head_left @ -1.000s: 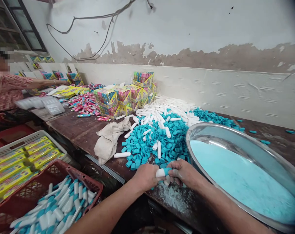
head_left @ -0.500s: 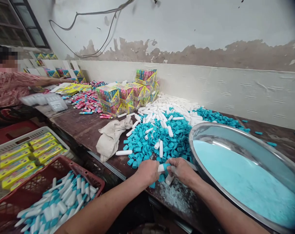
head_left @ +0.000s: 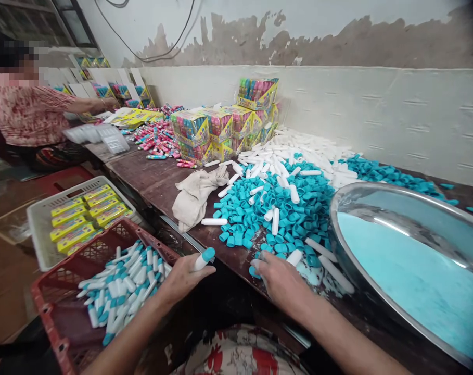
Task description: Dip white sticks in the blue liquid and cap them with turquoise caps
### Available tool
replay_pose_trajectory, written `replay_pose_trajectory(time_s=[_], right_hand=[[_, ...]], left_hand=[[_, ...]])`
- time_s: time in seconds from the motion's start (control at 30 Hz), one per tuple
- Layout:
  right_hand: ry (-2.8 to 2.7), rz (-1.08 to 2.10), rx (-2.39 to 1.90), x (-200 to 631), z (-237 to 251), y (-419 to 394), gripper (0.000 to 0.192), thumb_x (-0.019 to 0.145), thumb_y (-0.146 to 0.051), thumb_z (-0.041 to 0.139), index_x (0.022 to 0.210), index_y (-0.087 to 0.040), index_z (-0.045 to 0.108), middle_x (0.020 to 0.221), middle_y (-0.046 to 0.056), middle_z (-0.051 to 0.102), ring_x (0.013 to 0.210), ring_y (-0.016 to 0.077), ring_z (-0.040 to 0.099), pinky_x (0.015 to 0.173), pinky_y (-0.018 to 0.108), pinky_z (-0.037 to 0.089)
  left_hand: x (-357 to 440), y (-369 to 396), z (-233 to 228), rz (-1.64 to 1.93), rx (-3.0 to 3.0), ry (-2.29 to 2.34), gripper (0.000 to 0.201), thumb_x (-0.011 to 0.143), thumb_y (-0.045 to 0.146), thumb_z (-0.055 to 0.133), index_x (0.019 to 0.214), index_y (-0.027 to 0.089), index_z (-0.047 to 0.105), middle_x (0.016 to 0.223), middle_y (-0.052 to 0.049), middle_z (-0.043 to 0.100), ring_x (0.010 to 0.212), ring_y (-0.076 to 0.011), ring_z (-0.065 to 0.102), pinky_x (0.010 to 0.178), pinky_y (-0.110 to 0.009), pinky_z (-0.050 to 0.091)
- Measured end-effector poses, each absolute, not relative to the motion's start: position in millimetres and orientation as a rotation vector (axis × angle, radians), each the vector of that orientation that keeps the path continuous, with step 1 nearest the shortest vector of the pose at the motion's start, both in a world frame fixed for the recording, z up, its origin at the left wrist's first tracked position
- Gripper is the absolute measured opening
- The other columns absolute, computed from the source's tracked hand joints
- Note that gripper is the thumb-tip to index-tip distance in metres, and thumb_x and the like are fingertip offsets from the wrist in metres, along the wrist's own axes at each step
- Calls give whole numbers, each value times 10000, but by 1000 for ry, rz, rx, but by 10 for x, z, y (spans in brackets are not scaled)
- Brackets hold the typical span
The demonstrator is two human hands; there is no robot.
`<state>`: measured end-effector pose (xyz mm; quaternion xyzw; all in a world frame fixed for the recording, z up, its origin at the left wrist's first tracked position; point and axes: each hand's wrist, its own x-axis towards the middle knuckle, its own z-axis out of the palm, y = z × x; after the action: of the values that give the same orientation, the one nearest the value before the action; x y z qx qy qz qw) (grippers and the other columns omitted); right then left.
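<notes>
My left hand point(head_left: 185, 278) is closed around a white plastic tube point(head_left: 200, 262) with a blue cap on its upper end, held off the table's front edge near the red crate. At the table's front edge, my right hand point(head_left: 281, 281) has its fingers bent together on a small blue cap point(head_left: 254, 272). Behind it spreads a big heap of loose blue caps point(head_left: 283, 208), with white tubes point(head_left: 294, 192) lying on and behind them. Several white tubes point(head_left: 335, 272) rest by the right hand, beside a wide metal basin point(head_left: 340, 229) holding pale blue powder point(head_left: 408, 271).
On my left, a red crate point(head_left: 51, 312) holds capped tubes; behind it a white crate point(head_left: 41, 234) has yellow boxes. A beige cloth point(head_left: 195, 195) lies on the table. Farther back are stacked display boxes point(head_left: 220, 130) and a person point(head_left: 25, 114) reaching over the table.
My hands have moved apart. The left hand has carried the capped tube left toward the red crate; the right hand has come off it and lowered to the loose caps. The view has shifted.
</notes>
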<state>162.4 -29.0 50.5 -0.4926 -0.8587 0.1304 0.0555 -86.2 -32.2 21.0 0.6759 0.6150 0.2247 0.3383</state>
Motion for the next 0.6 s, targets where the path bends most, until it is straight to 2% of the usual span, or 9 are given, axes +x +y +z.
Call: replay_pose_trajectory(time_s=[0.1,0.23,0.3,0.4,0.5,0.6], right_hand=[[-2822,123,-1498,1459,538,-337,295,752,-18,399,912,-154,607,951,128,574,834,237,552,706,322,404],[-2793,161,-1519,1503,499,-346,323,740,0,390,956,-155,574,957,129,579,858,237,554,732,334,402],[-2594,330,-1602,1599,475,-318,255,753,-43,412,925,-166,554,945,113,583,804,214,564,694,314,408],[-2087,844,-1605,1725,496,-285,55,789,-207,453,810,-187,500,714,48,595,639,177,556,598,288,412],[-1600,1332,-1407,1754,550,-330,167,789,-367,473,764,-203,456,529,-20,550,510,141,517,548,273,416],[-1372,1518,-1308,1706,548,-425,255,722,-430,559,709,-200,451,517,-24,567,480,121,506,529,264,419]], left_hand=[[-649,-377,169,582,1768,1535,296,736,425,528,628,153,486,600,46,449,590,-104,406,535,-201,286],[-409,-376,169,479,1821,1494,267,729,402,551,641,152,530,611,33,515,592,-111,460,529,-202,292],[-342,-379,155,419,1869,1489,282,725,430,558,659,156,554,620,20,554,586,-119,487,519,-204,291],[-274,-399,114,340,1967,1500,318,722,482,554,699,167,582,656,-3,605,586,-134,522,512,-213,282],[-220,-426,79,289,2039,1513,331,726,503,545,729,176,596,685,-18,632,605,-152,551,511,-222,274],[-183,-446,74,253,2043,1508,338,733,511,533,741,180,600,691,-20,640,604,-156,566,505,-220,277]])
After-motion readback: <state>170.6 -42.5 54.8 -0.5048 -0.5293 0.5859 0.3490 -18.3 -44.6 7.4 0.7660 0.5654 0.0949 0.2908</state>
